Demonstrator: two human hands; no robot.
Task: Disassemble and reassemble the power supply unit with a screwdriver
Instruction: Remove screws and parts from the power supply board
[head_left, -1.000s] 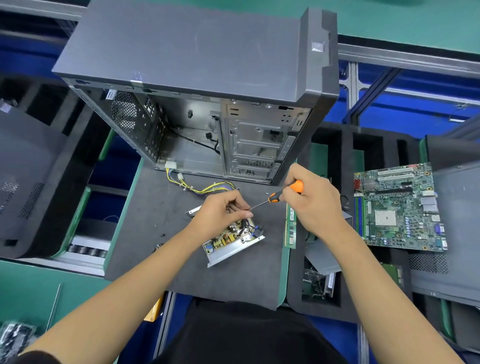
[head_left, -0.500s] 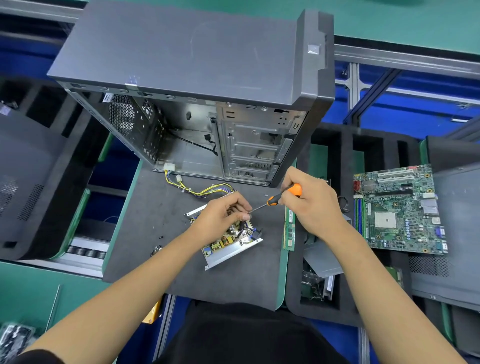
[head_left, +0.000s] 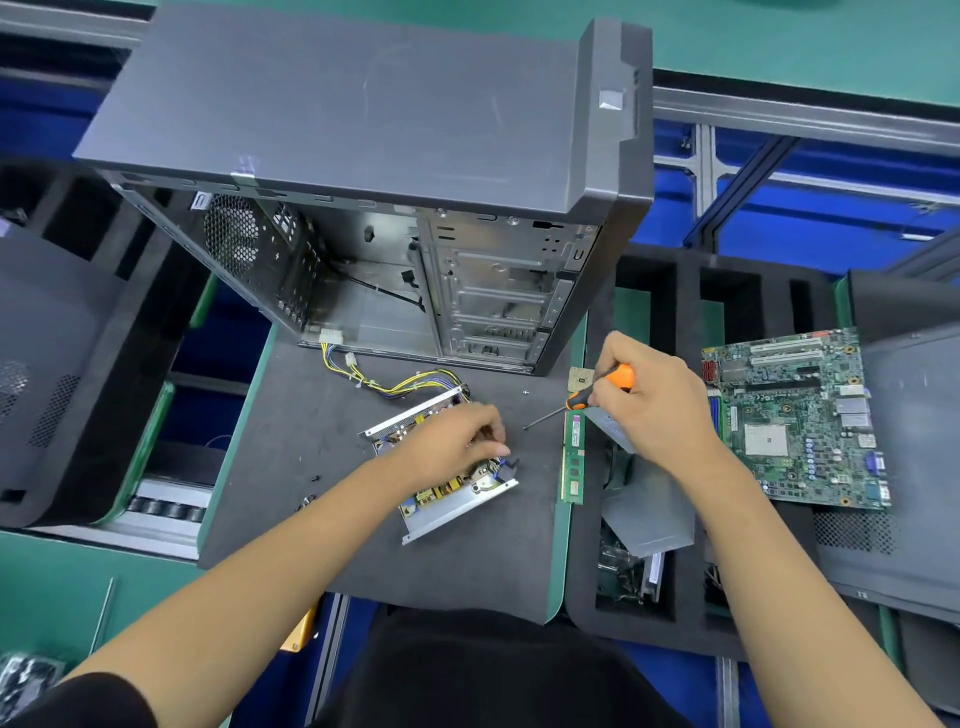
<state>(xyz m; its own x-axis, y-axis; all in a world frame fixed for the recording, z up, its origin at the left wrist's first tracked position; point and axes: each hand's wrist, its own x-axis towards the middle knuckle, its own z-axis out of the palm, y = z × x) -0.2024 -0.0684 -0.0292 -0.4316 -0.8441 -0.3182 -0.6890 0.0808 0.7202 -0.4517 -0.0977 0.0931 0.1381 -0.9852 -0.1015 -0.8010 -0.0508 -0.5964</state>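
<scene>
The left hand (head_left: 454, 441) is resting on top of the opened power supply unit (head_left: 441, 483), its fingers (head_left: 493, 431) curling down onto the exposed circuit board and pressing among the components; whether they are pinching a small part there cannot be told. The unit is lying tilted on the dark foam mat (head_left: 291, 467) of the worktop, directly under those fingers, with its metal tray edge showing below them. A bundle of yellow and black wires (head_left: 384, 382) is running from the unit's far end up toward the open computer case (head_left: 363, 156), which is standing beyond both hands.

The right hand (head_left: 649, 400) is gripping the orange-handled screwdriver (head_left: 587, 397), fingers wrapping closed around the handle. The shaft is pointing down and left, its tip hanging just right of the left fingers, apart from the unit. A green memory stick (head_left: 573, 460) is lying just below the right fingers, at the mat's edge. A motherboard (head_left: 800, 415) is sitting to the right of the right hand. A small screw (head_left: 525, 392) is lying on the mat between the hands and the case.
</scene>
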